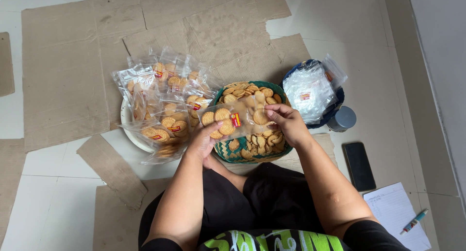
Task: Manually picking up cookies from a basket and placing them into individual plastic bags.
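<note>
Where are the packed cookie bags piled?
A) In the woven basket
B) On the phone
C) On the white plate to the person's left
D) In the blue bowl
C: the filled bags lie heaped on the white plate, left of the woven basket of loose cookies; the blue bowl holds only empty bags.

- Clear plastic packet [233,119] of round biscuits, small red-and-yellow label [236,119] at its middle, held over the woven basket.
- Heap of filled packets [162,105] with like labels, left of it.
- Empty clear bags [310,88], upper right.
- Dark phone screen [358,165], lower right.
</note>
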